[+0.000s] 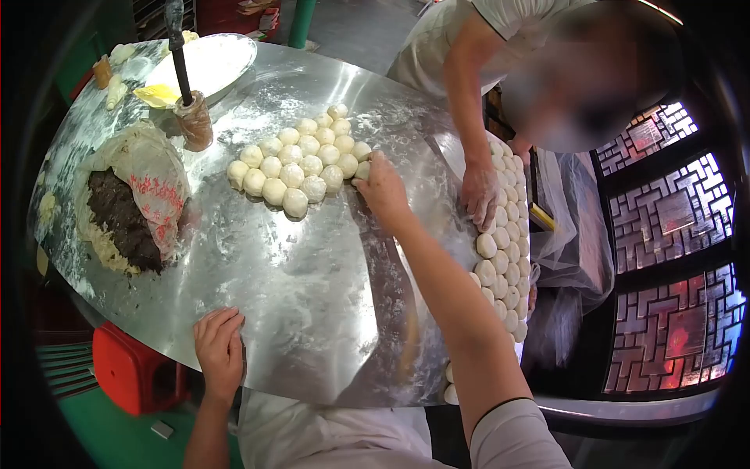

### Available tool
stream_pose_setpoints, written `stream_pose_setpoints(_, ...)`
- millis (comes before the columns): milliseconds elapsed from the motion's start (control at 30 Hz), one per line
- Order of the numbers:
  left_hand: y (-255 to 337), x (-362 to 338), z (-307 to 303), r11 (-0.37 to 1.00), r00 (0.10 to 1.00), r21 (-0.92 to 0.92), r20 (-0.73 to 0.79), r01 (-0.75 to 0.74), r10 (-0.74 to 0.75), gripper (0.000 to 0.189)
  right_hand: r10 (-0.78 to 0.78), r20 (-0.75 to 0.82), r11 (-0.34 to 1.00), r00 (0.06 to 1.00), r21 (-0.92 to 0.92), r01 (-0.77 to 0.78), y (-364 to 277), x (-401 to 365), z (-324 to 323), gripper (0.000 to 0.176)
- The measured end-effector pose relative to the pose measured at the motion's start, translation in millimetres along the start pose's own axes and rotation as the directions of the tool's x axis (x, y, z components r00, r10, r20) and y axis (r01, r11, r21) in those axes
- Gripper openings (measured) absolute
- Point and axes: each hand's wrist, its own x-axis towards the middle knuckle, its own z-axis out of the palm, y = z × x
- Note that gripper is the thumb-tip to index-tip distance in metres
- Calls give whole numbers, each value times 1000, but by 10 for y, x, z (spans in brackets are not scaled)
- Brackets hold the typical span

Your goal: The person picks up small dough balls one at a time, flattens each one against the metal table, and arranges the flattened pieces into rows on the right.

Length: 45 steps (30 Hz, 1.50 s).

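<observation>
My right hand (384, 191) reaches across the metal table, its fingers closed round a dough ball (363, 170) at the right end of a cluster. The other dough balls (291, 174) sit close together in rows, pale and rounded, lightly floured. By the table's near edge my left hand (219, 344) rests with its fingers stretched out and nothing in it. Left of the cluster lies a plastic bag (160, 187), folded open around dark brown filling (121, 215).
A flour basin (226, 62) and a dark-handled tool (181, 66) in a brown holder (194, 125) stand at the back left. Across the table, a co-worker's hand (480, 191) touches rows of flattened dough rounds (500, 242). A red stool (129, 367) is below left.
</observation>
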Motion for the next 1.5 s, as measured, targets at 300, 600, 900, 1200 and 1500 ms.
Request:
stream_pose_setpoints(300,-19,8,-2,998,998,-10,-30,-54,54,23,134,17,963,991,-240,-126,779,-544,-614,39)
stream_pose_setpoints(600,157,13,80,984,980,2,90,-179,179,31,140,257,741,956,613,-274,-468,-1709,-773,36)
stream_pose_setpoints(900,1477,-634,1238,589,296,-414,582,-694,758,72,376,282,355,882,836,-418,-239,-2035,-1668,33)
stream_pose_setpoints(1200,1475,535,1978,672,482,-135,595,-729,643,78,486,172,361,857,853,-376,-289,-2548,-1849,26)
stream_pose_setpoints(1500,489,1121,859,911,871,253,454,-326,186,59,248,79,865,966,432,-257,-537,-2744,-1450,21)
